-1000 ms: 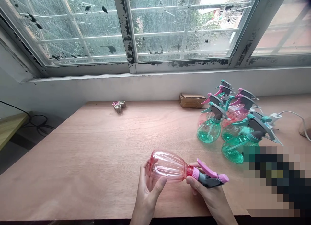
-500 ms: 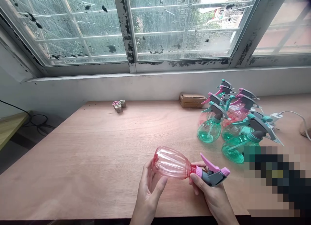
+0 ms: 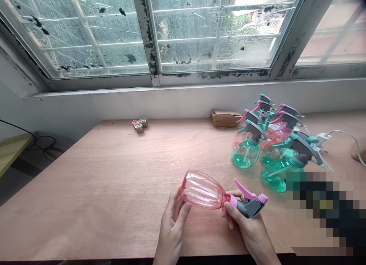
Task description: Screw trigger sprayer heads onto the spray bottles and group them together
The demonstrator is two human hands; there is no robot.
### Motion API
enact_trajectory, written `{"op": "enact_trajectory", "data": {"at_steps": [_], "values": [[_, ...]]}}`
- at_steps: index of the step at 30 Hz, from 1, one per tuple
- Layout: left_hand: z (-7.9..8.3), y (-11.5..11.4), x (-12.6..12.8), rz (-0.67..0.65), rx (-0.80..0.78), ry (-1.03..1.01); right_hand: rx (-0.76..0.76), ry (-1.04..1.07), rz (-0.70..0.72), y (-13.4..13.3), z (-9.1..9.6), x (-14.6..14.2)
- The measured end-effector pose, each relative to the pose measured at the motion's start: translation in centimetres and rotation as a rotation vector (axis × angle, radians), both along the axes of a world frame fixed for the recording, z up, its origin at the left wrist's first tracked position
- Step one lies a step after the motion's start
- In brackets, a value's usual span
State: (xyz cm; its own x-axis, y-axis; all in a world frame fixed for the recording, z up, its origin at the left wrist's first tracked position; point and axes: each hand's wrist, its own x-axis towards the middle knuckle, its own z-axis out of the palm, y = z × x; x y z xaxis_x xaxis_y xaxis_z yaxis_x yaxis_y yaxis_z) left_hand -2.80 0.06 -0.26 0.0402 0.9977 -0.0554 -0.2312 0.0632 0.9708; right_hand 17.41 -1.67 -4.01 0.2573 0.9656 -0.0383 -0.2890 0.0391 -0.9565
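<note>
A clear pink spray bottle (image 3: pixel 202 190) lies on its side in the air above the table, base to the left and grey-and-pink trigger head to the right. My right hand (image 3: pixel 250 227) pinches it at the neck, by the pink collar, thumb in front and fingers behind. Around the base curls my left hand (image 3: pixel 173 223), its thumb at the lower edge and its fingers partly hidden behind the clear wall. No liquid shows inside this bottle.
Several green and pink spray bottles (image 3: pixel 245 156) stand grouped at the right on the wooden table (image 3: pixel 94 185). Toward the back are a cardboard box (image 3: pixel 225 118) and small blocks (image 3: pixel 139 127). A white cable (image 3: pixel 347 133) runs at the right; a blurred dark patch covers the lower right.
My left thumb has moved in toward the bottle's base, narrowing the grip. The bottle has shifted very slightly; my right hand keeps its hold at the neck.
</note>
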Motion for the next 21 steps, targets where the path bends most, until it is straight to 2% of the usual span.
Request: {"op": "enact_trajectory", "data": {"at_steps": [6,10,15,21], "values": [[-0.50,-0.09,0.25,0.018,0.041,0.014,0.005,-0.010,-0.009,-0.13,0.13,-0.22],[-0.62,-0.18,0.40,0.037,0.015,0.004,-0.012,-0.009,-0.007,-0.29,0.57,-0.56],[-0.36,-0.03,0.58,0.127,-0.027,0.005,-0.015,-0.027,-0.001,-0.31,0.54,-0.56],[-0.67,0.30,0.15,0.037,-0.008,-0.036,0.019,-0.019,0.030,-0.15,-0.36,0.04]]}}
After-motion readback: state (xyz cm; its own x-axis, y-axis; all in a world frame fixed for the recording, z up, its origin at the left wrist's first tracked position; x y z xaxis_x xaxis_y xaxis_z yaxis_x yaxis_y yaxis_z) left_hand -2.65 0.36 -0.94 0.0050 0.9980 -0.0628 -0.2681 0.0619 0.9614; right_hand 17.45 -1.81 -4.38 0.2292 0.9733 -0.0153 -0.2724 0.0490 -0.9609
